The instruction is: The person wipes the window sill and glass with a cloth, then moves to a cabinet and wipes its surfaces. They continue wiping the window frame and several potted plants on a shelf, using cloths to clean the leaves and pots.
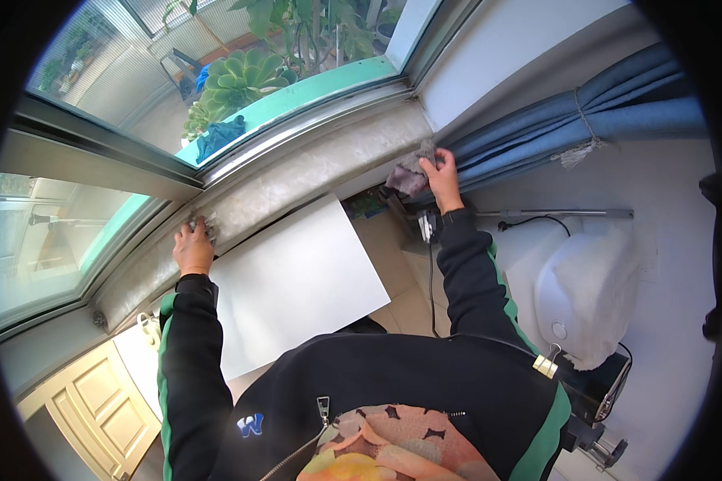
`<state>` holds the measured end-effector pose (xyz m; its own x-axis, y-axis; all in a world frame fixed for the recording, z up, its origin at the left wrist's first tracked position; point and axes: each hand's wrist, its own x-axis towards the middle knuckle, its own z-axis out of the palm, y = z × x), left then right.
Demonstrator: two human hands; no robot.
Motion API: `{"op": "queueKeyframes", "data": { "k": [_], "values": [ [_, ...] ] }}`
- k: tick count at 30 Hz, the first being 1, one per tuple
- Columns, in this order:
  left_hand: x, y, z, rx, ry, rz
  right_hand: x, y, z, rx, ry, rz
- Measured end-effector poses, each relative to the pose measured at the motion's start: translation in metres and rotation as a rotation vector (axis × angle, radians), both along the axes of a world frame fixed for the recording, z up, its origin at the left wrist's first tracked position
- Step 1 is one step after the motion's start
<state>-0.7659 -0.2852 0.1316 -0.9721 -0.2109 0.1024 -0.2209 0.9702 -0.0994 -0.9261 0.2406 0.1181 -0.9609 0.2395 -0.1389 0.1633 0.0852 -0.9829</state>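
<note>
My right hand point(444, 179) grips a grey and mauve cloth point(410, 171), which hangs beside the right end of the marbled window sill point(313, 162), close to the blue curtain point(535, 126). On the left part of the same sill rests my left hand point(194, 249). A crumpled greyish thing point(210, 227) shows at its fingertips; the fingers partly cover it, and whether they grip it cannot be told. Behind the sill runs the metal window frame point(313, 117). A teal cloth point(219, 138) lies on the green ledge beyond the glass.
A white tabletop point(301, 282) stands against the sill. Right of me are a metal pole point(553, 213), a black cable point(431, 288) and a white appliance point(562, 294) under a cover. A cream panelled door point(99, 403) is at lower left. Succulents point(240, 78) grow outside the window.
</note>
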Motion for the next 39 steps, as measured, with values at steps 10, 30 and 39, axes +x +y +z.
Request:
{"op": "queueKeyframes", "data": {
  "k": [10, 30, 39],
  "values": [
    [0.0, 0.004, 0.004, 0.037, 0.014, 0.022, -0.1, -0.032, -0.001, 1.155, 0.169, 0.003],
    [0.012, 0.003, 0.015, 0.296, 0.284, 0.2, 0.008, -0.238, 0.022, 0.509, 0.37, 0.747],
    [0.051, 0.033, 0.02, 0.295, 0.076, 0.118, -0.01, -0.196, -0.008, 0.604, 0.244, 0.478]
  ]
}}
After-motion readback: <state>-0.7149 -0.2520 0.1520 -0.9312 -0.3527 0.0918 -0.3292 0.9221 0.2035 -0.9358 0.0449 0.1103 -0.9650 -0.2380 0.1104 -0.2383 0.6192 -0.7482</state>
